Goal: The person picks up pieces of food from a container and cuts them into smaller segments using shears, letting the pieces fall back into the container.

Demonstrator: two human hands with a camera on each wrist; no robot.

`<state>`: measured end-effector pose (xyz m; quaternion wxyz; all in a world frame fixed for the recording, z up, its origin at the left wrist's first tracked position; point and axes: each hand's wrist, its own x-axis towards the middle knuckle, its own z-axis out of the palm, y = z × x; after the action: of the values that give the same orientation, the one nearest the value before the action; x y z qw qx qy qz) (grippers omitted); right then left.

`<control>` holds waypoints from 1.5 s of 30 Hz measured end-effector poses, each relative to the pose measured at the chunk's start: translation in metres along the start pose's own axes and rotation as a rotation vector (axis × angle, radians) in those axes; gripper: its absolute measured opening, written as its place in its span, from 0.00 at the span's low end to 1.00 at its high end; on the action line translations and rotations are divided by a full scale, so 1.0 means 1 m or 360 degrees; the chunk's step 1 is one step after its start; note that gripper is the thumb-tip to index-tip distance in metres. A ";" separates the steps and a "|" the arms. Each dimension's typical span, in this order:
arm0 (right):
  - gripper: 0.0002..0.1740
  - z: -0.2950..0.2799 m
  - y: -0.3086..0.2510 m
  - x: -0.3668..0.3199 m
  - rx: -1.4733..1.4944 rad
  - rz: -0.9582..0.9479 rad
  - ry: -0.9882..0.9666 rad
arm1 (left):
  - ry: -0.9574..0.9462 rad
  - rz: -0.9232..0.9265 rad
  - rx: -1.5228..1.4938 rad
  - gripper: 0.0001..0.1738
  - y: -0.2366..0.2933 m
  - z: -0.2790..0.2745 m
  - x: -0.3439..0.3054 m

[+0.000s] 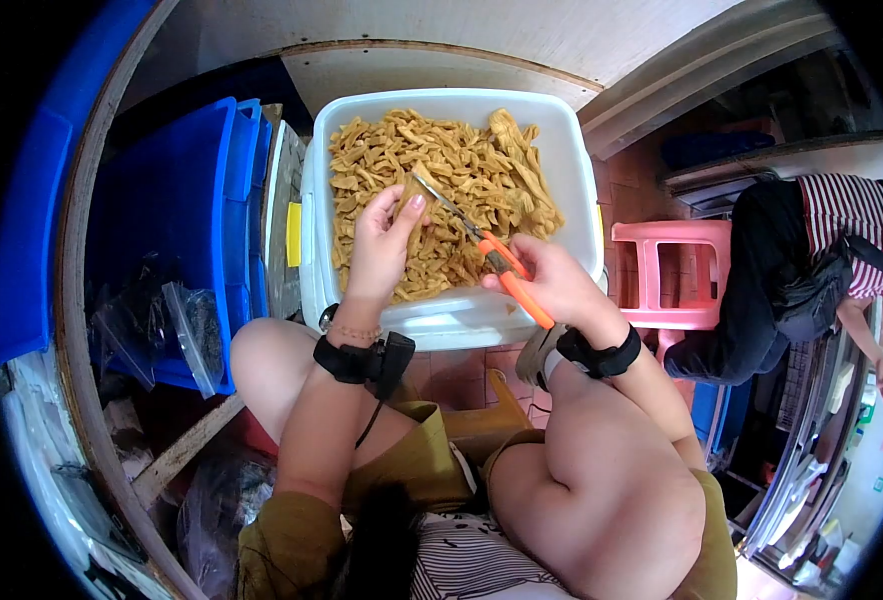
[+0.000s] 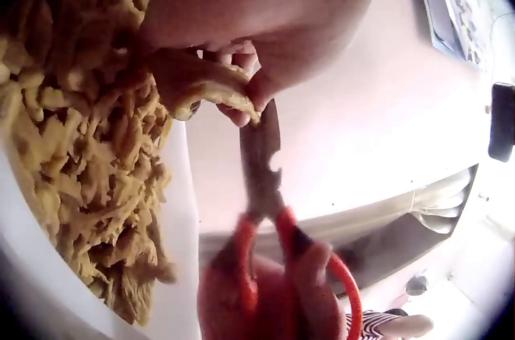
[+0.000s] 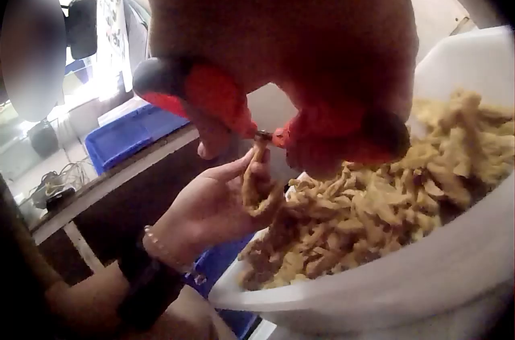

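Note:
A white plastic tub (image 1: 447, 328) is heaped with cut, wrinkled yellow-brown strips (image 1: 387, 150) that look like bean curd. My left hand (image 1: 382, 245) is over the heap, pinching one strip (image 2: 201, 86) between thumb and fingers. Gripped in my right hand (image 1: 559, 285) is a pair of scissors (image 1: 505, 258) with orange and black handles. Its blades (image 2: 260, 155) point at the left fingertips, and their tips are right at the end of the pinched strip. Longer uncut pieces (image 1: 524, 170) lie along the tub's right side.
Blue plastic bins (image 1: 227, 240) holding clear bags stand at the left. A pink stool (image 1: 674, 262) is to the right of the tub, with another person in a striped shirt (image 1: 852, 215) beyond it. A wooden panel (image 1: 442, 65) rises behind the tub.

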<state>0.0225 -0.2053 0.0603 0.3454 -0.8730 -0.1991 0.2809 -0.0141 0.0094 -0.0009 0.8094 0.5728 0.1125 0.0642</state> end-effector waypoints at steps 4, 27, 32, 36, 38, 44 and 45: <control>0.24 0.003 -0.002 0.001 0.0020 0.0074 -0.0036 | 0.0103 -0.0013 -0.0053 0.13 0.001 0.000 0.001; 0.33 0.002 -0.005 -0.001 -0.0009 0.0017 0.0122 | -0.0058 0.0142 0.0461 0.14 -0.002 -0.002 -0.003; 0.33 0.007 0.000 0.004 0.0013 0.0028 0.0118 | 0.0053 -0.0050 0.0221 0.15 0.003 -0.006 0.001; 0.33 0.010 0.002 0.005 0.0082 0.0050 0.0122 | 0.0027 0.0042 0.0156 0.14 -0.002 -0.009 0.004; 0.33 0.007 0.001 0.003 0.0116 0.0031 0.0121 | 0.0006 -0.0012 0.0161 0.14 0.001 -0.009 0.003; 0.32 0.006 0.000 0.001 0.0163 -0.0039 0.0119 | -0.0250 -0.0137 0.0189 0.16 -0.003 -0.014 0.000; 0.32 0.005 -0.002 0.000 0.0187 -0.0040 0.0126 | -0.0252 -0.0136 0.0189 0.16 -0.003 -0.013 0.000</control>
<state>0.0188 -0.2015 0.0582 0.4072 -0.8591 -0.1793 0.2531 -0.0178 0.0205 -0.0080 0.7824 0.6178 0.0762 -0.0225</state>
